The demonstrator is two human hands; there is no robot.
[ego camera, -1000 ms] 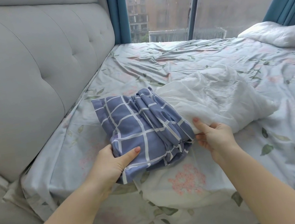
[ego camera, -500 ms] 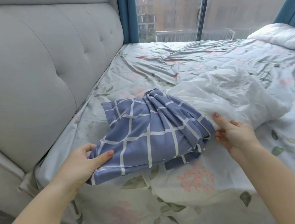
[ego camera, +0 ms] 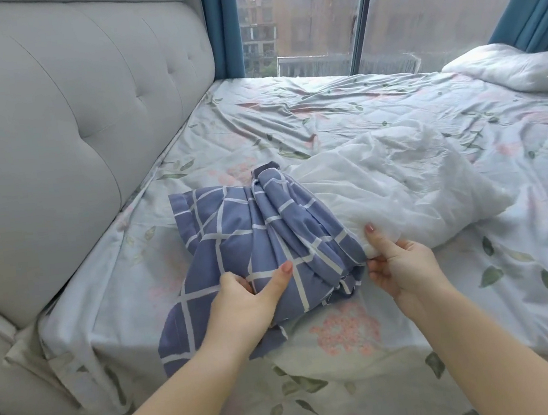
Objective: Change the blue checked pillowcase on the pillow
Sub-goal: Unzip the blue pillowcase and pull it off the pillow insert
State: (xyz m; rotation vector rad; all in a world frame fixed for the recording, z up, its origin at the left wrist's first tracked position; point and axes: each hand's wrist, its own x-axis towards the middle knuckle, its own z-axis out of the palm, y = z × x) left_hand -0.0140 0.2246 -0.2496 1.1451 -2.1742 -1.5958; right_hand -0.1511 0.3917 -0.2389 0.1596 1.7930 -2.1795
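Note:
The blue checked pillowcase (ego camera: 235, 243) lies bunched on the bed, gathered over the left end of a white pillow (ego camera: 398, 188). Most of the pillow is bare and stretches to the right. My left hand (ego camera: 242, 300) grips a fold of the pillowcase near its front, thumb on top. My right hand (ego camera: 400, 260) pinches the near corner of the white pillow just beside the pillowcase's gathered opening.
The bed has a floral sheet (ego camera: 351, 342). A grey padded headboard (ego camera: 63, 105) runs along the left. A second white pillow (ego camera: 518, 74) lies at the far right by the window and blue curtains (ego camera: 537, 2).
My left hand let go of the pillowcase's left end and moved right to grip it nearer the gathered opening. The right hand stays on the pillow corner.

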